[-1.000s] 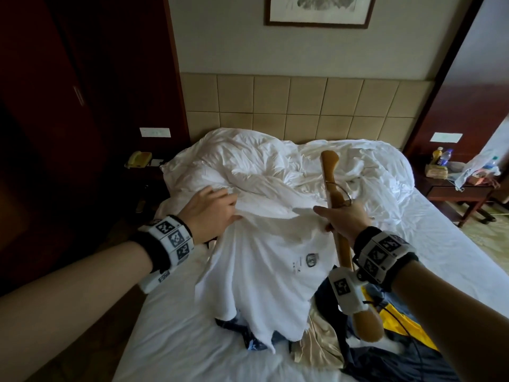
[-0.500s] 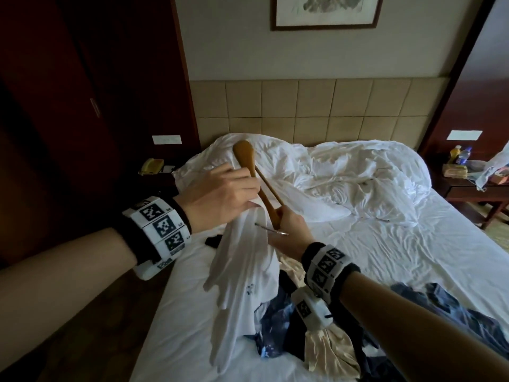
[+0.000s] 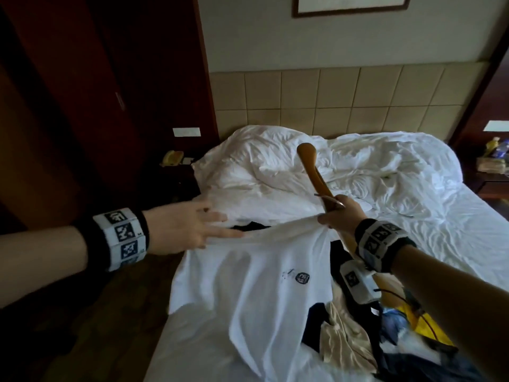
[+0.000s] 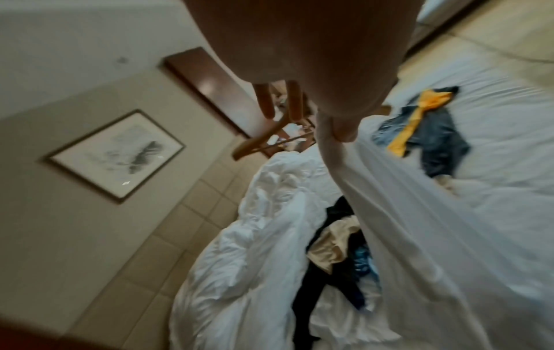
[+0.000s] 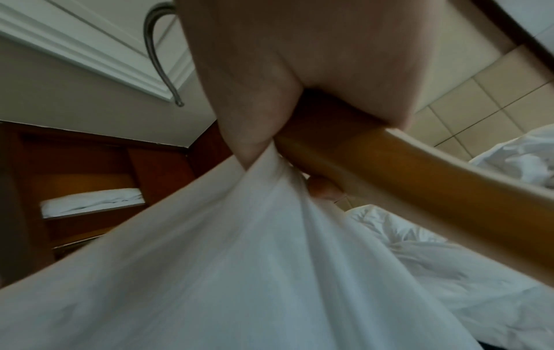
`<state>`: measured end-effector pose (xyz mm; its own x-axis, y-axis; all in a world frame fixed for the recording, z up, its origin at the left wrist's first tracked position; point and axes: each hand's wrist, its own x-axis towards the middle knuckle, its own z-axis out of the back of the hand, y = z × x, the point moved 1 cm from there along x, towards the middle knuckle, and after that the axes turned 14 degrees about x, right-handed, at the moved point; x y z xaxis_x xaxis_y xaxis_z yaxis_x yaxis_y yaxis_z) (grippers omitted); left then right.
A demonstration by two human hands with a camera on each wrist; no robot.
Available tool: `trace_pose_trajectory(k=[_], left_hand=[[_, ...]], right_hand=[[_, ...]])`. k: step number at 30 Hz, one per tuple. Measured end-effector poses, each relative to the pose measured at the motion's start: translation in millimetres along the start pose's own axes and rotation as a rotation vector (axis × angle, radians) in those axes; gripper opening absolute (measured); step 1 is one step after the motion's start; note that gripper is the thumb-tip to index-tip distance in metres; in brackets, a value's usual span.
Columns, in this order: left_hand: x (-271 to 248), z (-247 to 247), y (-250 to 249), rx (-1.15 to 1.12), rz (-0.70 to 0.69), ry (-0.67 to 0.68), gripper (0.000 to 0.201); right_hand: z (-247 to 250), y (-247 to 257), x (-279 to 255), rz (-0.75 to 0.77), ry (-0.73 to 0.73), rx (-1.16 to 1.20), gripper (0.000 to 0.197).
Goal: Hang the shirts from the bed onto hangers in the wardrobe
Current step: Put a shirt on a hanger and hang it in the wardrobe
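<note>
Here, the right hand [image 3: 340, 213] clamps hanger [image 3: 314, 175] and shirt [image 3: 248, 285] together; at nine o'clock, the left hand [image 3: 181, 227] pinches its hem, which may slip free.

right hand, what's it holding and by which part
The right hand grips the wooden hanger at its middle, by the hook, and pinches the white t-shirt's top edge against it.

white cloth shirt [image 3: 248, 285]: soft, matt, you see folds
brown wooden hanger [image 3: 312, 172]: smooth, shiny
white bed cover [image 3: 371, 166]: crumpled cloth
</note>
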<state>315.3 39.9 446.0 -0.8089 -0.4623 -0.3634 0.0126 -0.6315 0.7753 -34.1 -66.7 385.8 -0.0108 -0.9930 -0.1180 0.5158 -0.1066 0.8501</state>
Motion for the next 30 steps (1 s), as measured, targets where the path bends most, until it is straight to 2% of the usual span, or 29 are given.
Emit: trace_pose_trajectory(k=[1,3,5,7,9,11,15,18,20,25,28,30], left_hand=[[5.6,8.1,-9.2,-0.035,-0.082,-0.012,0.014],[16.7,20.0,-18.5,-0.032,-0.126,-0.046,0.011],[26.2,27.2,-15.0,-0.029,-0.024,-0.07,0.011],[29.9,30.1,-5.8,-0.049,0.063,-0.067,0.019],[32.2,31.3,2.1,-0.04,0.105,0.006,0.024],[37.7,29.3,8.0,-0.05,0.139,0.081,0.019],[52.6,37.6,33.3,0.021,0.195,0.226,0.009],[73.0,45.9,42.4,0.002,0.203,0.409,0.023],[84.0,58.7,47.4,-0.024,0.233,0.467,0.029],[104.0,65.6,60.0,-0.13,0.249,0.496,0.04],[116.6,60.6,67.1,-0.194,0.231,0.523,0.043],[122.6,57.2,71.7,-0.236,0.213,0.544,0.043]], right_hand=[[6.0,0.8,2.8,-0.008,-0.015,0.007,0.033],[15.3,2.3,4.0,-0.012,-0.027,0.014,0.03],[22.2,1.1,1.1,-0.02,-0.045,0.039,0.026],[27.2,-3.6,-3.2,-0.028,-0.051,0.07,0.032],[32.5,-13.2,-3.2,-0.034,-0.032,0.09,0.048],[36.3,-24.3,-1.1,-0.034,-0.004,0.109,0.051],[41.3,-26.8,-13.9,-0.045,0.0,0.238,0.037],[50.4,-36.5,-17.0,-0.068,0.035,0.391,0.028],[57.3,-36.9,-20.6,-0.063,0.064,0.484,0.033],[76.3,-2.9,-38.1,0.089,0.017,0.934,0.033],[87.2,30.6,-58.9,0.216,0.106,1.072,0.032],[91.4,53.0,-72.2,0.318,0.176,1.083,0.027]])
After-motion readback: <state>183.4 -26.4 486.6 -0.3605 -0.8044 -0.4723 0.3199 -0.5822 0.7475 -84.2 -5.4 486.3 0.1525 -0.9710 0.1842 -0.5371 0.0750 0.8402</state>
